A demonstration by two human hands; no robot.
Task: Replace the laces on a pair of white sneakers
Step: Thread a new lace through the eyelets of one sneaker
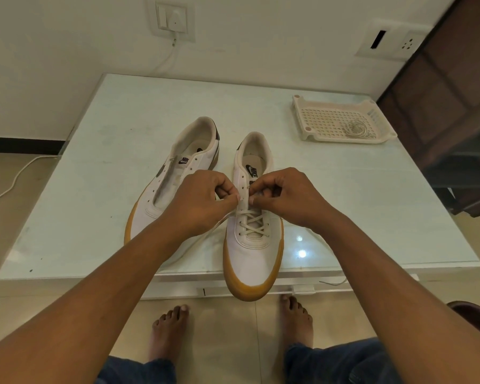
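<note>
Sneakers [254, 256], two, beside one tray [341, 120]; left hand [203, 198] and right hand [286, 198] both pinch one lace [251, 220]

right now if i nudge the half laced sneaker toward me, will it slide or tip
Likely to tip: the half laced sneaker overhangs the table edge toe first. Its gum sole looks grippy, so it may drag, not slide. The left hand and right hand pinching the lace help steady it.

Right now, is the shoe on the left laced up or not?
Not laced: the left sneaker shows bare eyelets and an uncovered tongue.
</note>
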